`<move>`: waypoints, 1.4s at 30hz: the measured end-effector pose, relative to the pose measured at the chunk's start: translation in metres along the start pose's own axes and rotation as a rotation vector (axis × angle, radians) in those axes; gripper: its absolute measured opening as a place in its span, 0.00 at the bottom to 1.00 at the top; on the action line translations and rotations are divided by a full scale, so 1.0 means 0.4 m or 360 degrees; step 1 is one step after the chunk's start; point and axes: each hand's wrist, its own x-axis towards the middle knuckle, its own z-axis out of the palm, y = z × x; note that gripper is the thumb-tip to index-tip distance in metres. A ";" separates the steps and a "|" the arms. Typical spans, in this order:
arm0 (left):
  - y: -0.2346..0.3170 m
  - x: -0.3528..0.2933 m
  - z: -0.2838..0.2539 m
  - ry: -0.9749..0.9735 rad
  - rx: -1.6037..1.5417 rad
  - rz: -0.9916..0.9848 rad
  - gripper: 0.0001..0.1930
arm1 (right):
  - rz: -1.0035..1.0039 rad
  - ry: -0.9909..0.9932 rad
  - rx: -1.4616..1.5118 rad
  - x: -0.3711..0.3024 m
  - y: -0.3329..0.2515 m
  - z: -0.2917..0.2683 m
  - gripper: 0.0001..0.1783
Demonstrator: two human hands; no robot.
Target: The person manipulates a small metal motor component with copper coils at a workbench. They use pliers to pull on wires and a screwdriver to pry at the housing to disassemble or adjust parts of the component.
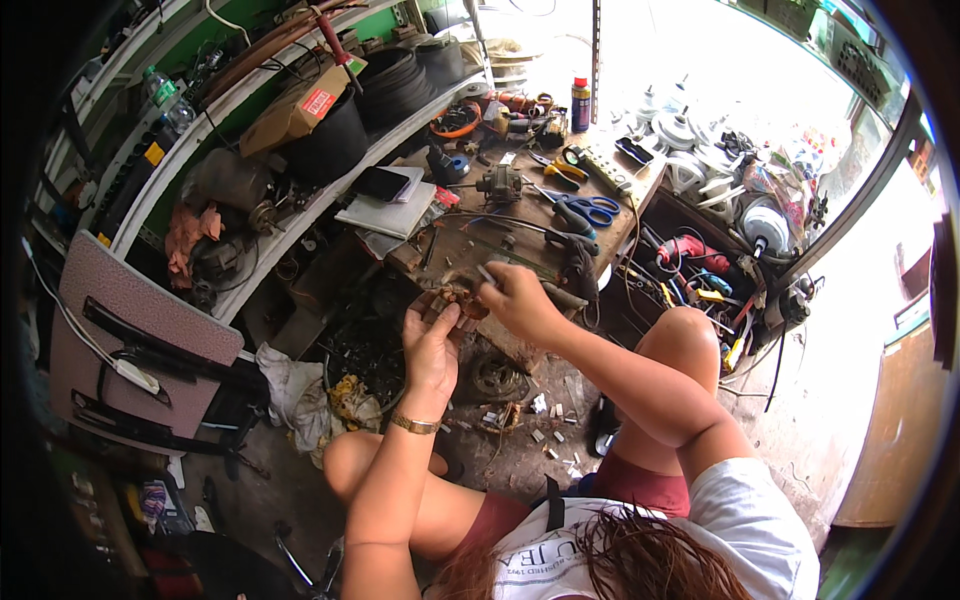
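My left hand (432,345) is closed around a small round part with copper-coloured windings (474,306), which looks like a motor coil. Close beside it, my right hand (524,306) pinches a thin grey tool (486,272); its kind is too small to make out. Both hands are just over the near edge of the wooden workbench (470,240). Beyond them on the bench sit a small electric motor (499,184), blue-handled scissors (590,208) and yellow-handled pliers (566,170).
A phone (381,183) rests on papers at the bench's left. A spray can (580,104) stands at the back. Tools fill a bin (690,260) on the right, below white fan parts (685,135). Small pale scraps (540,404) and a cloth (292,385) lie on the floor.
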 end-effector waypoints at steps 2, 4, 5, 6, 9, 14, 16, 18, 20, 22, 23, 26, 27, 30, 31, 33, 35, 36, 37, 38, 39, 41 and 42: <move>0.008 -0.005 0.009 0.0008 -0.0055 -0.0016 0.19 | 0.0158 0.0075 0.0214 0.016 0.024 -0.012 0.12; 0.022 -0.010 0.001 0.0050 -0.0179 -0.0063 0.18 | 0.0289 0.0083 0.0343 0.026 0.024 -0.029 0.12; 0.031 -0.005 -0.008 0.0056 -0.0202 -0.0044 0.18 | 0.0337 0.0036 0.0326 0.022 0.025 -0.037 0.13; 0.042 -0.002 -0.028 0.0073 -0.0226 -0.0018 0.18 | 0.0382 -0.0025 0.0311 0.016 0.017 -0.041 0.13; 0.051 0.006 -0.065 0.0207 -0.0296 0.0133 0.18 | 0.0412 0.0037 0.0374 -0.004 0.024 -0.029 0.14; 0.131 0.031 -0.122 0.0264 -0.0140 0.0589 0.16 | 0.0181 0.0191 0.0379 0.011 0.062 -0.094 0.09; 0.159 0.035 -0.135 0.0086 -0.0127 0.0643 0.15 | 0.0173 -0.0208 0.0178 -0.008 0.051 -0.093 0.07; 0.141 0.027 -0.127 0.0112 -0.0090 0.0558 0.15 | 0.0168 -0.0513 -0.0054 -0.045 0.018 -0.079 0.07; 0.122 0.021 -0.118 0.0020 0.0003 0.0511 0.16 | -0.0145 -0.0540 -0.0219 -0.058 0.013 -0.060 0.10; 0.109 0.007 -0.076 -0.0093 0.0134 0.0457 0.18 | -0.0145 -0.0432 -0.0087 -0.064 -0.014 -0.060 0.12; 0.103 -0.001 -0.056 -0.0149 0.0196 0.0430 0.19 | -0.0095 -0.0376 0.0038 -0.059 -0.035 -0.065 0.13; 0.062 -0.017 -0.016 -0.0276 0.0314 0.0386 0.21 | -0.0105 -0.0296 0.0317 -0.060 -0.053 -0.060 0.16; 0.055 -0.024 -0.008 -0.0314 0.0344 0.0331 0.21 | -0.0138 -0.0287 0.0409 -0.063 -0.061 -0.053 0.18; 0.035 -0.029 0.018 -0.0370 0.0321 0.0373 0.21 | -0.0208 -0.0191 0.0328 -0.075 -0.084 -0.066 0.15; 0.032 -0.030 0.030 -0.0391 0.0302 0.0396 0.21 | -0.0240 -0.0134 0.0321 -0.077 -0.084 -0.071 0.15; 0.024 -0.026 0.036 -0.0387 0.0302 0.0405 0.20 | -0.0291 -0.0028 0.0335 -0.075 -0.069 -0.070 0.14; 0.012 -0.020 0.022 -0.0367 0.0352 0.0418 0.20 | -0.0267 0.0035 0.0278 -0.080 -0.085 -0.077 0.13; 0.008 -0.018 0.023 -0.0369 0.0360 0.0413 0.20 | -0.0281 0.0070 0.0205 -0.084 -0.088 -0.080 0.13; 0.004 -0.017 0.024 -0.0371 0.0369 0.0409 0.19 | -0.0296 0.0103 0.0132 -0.087 -0.091 -0.082 0.12; 0.001 -0.017 0.025 -0.0372 0.0378 0.0406 0.19 | -0.0311 0.0136 0.0060 -0.089 -0.090 -0.083 0.12; 0.000 -0.017 0.030 -0.0374 0.0374 0.0385 0.18 | -0.0304 0.0134 0.0087 -0.088 -0.086 -0.085 0.12; 0.001 -0.019 0.042 -0.0378 0.0366 0.0343 0.18 | -0.0290 0.0130 0.0142 -0.082 -0.070 -0.086 0.11; -0.001 -0.017 0.041 -0.0384 0.0356 0.0345 0.18 | -0.0278 0.0134 0.0207 -0.080 -0.059 -0.082 0.10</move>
